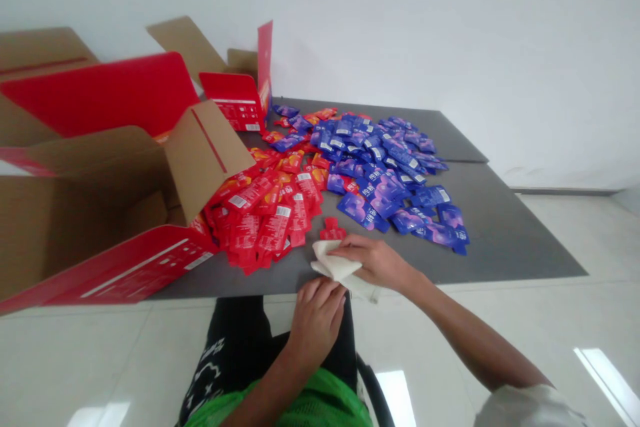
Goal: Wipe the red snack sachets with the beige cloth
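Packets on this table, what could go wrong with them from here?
The red packets are heaped close to the near edge of the table, so a nudge might send one to the floor. The heap also runs into the blue packets, so the two kinds could get mixed up. And the white cloth in the right hand partly hides a single red packet, which might get dragged along with it.

Grey table [505, 233] under red packets [274, 227], blue packets [383, 190], seemingly boxes [165, 260] too
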A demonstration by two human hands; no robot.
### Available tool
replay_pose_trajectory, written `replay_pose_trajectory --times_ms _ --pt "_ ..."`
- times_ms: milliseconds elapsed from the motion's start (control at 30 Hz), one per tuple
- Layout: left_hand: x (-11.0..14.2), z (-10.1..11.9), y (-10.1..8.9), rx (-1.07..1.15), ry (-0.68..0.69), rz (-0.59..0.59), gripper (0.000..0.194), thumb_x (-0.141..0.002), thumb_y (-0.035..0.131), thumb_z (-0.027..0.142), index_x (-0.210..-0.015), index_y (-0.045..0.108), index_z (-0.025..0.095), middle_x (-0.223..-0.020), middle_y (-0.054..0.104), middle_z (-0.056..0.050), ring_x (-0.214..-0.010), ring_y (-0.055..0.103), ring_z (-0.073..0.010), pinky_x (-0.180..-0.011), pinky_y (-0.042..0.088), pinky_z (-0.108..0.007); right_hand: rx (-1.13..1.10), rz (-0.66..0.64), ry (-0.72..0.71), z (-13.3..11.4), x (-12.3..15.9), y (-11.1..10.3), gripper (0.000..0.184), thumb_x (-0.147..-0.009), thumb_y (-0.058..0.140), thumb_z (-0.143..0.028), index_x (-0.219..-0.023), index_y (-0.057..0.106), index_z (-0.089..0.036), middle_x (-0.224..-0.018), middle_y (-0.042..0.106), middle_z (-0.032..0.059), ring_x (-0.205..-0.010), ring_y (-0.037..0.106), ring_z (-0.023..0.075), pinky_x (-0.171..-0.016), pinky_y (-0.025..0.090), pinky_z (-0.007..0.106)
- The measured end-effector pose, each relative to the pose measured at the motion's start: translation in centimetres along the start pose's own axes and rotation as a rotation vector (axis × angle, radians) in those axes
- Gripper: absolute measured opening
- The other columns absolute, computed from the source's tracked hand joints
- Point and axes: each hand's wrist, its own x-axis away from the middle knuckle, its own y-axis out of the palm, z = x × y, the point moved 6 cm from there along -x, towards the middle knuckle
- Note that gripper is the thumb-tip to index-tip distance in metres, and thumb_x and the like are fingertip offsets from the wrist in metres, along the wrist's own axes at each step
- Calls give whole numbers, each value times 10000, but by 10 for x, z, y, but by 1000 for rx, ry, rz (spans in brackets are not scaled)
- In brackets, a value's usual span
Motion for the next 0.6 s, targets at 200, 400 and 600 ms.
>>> replay_pose_trajectory --times_ms 200,400,600 --pt "0 0 1 24 32 -31 388 -999 539 179 -1376 610 235 -1330 681 -64 -1197 587 -245 -1008 475 -430 143 12 100 26 -29 4 421 -920 661 -132 -1328 676 -234 -1209 685 81 -1028 692 193 -861 542 267" --pt "-1 1 0 32 9 -9 388 -1006 525 187 -1380 609 245 -1331 682 -74 -1199 599 -246 -1011 484 -435 204 79 101 29 -45 -17 450 -931 619 -108 -1361 656 -234 -1192 674 87 -1020 681 193 -870 534 279" --pt "1 1 0 -30 -11 8 192 -992 563 219 -1067 740 222 -996 736 -74 -987 619 -260 -885 502 -437 51 -30 13 -10 4 12 389 -957 647 -220 -1340 661 -292 -1196 698 55 -1002 696 182 -852 547 257"
